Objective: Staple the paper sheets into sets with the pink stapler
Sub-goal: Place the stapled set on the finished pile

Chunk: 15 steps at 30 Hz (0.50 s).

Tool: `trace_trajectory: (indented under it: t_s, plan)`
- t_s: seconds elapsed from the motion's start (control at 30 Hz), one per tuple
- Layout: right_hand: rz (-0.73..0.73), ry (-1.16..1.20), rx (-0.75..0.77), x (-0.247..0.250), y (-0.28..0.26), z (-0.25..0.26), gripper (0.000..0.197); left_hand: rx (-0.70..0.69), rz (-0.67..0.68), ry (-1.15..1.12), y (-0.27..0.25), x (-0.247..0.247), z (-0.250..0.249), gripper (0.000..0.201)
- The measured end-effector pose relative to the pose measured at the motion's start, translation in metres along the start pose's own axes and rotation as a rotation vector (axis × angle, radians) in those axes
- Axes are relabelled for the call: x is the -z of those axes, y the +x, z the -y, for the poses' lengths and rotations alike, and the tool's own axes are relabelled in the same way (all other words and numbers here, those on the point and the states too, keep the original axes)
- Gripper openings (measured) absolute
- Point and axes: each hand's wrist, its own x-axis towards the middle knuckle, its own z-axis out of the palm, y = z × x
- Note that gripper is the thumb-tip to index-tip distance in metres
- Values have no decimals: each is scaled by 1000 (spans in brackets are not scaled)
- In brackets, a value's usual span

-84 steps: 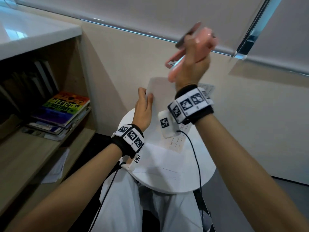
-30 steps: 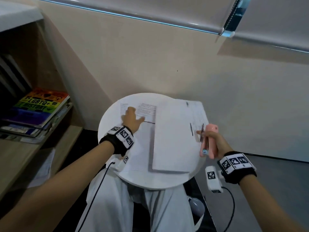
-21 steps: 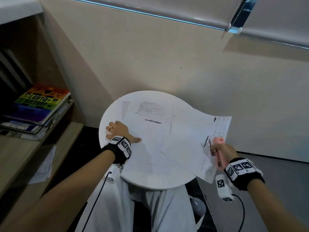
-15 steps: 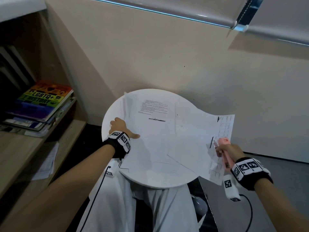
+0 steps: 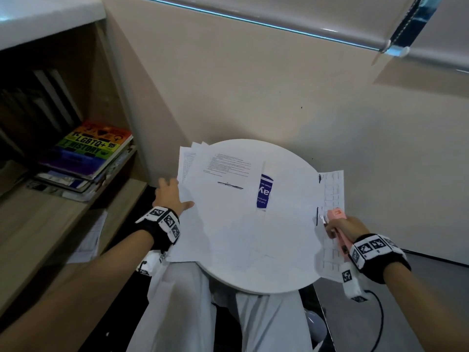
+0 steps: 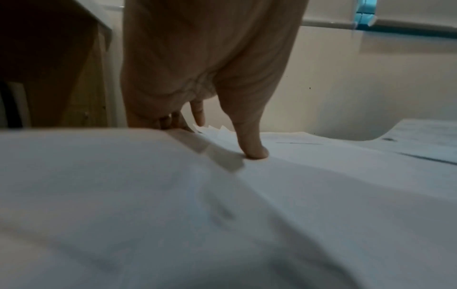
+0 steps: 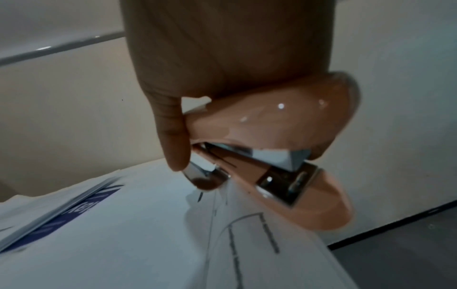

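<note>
A fanned stack of white paper sheets [image 5: 223,224] covers the left part of the round white table [image 5: 266,280] and overhangs its left edge. My left hand [image 5: 168,196] lies at the stack's left edge with straight fingers, its thumb [image 6: 252,148] pressing on the top sheet [image 6: 321,176]. At the table's right edge my right hand [image 5: 342,227] grips the pink stapler [image 5: 336,217]. The stapler [image 7: 284,125] has its metal nose at the edge of a sheet printed with a grid [image 5: 332,189], which hangs off the table.
A blue and white leaflet [image 5: 264,191] lies mid-table, partly under a sheet. A wooden shelf with stacked books [image 5: 86,153] stands close on the left, and a beige wall runs right behind the table. My lap is under the table's near edge.
My left hand has dragged the paper stack to the left, past the table edge, uncovering the blue leaflet. The right hand with the stapler has stayed by the grid sheet.
</note>
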Motion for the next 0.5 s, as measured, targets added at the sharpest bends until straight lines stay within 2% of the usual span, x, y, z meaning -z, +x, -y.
trace_trajectory:
  t_s: [0.07, 0.13, 0.17, 0.23, 0.27, 0.4, 0.5]
  plan:
    - [-8, 4, -9, -7, 0, 5, 17, 7, -50, 110, -6, -3, -6, 60]
    - [-93, -32, -26, -12, -6, 9, 45, 33, -63, 220, -8, -5, -11, 58]
    - [-167, -65, -2, -15, -9, 11, 49, 54, -46, 251, -8, -5, -13, 59]
    - [-257, -155, 97, -22, -18, 14, 45, 109, -15, 263, -6, -5, -19, 62]
    - [-235, -158, 127, -25, -23, 17, 42, 139, 2, 246, -3, -5, -21, 65]
    - [144, 21, 118, -45, -50, 25, 30, 231, 81, 177, 12, -6, -29, 79]
    - [223, -14, 129, -64, -59, 19, 27, 224, 163, 210, 22, -7, -32, 72]
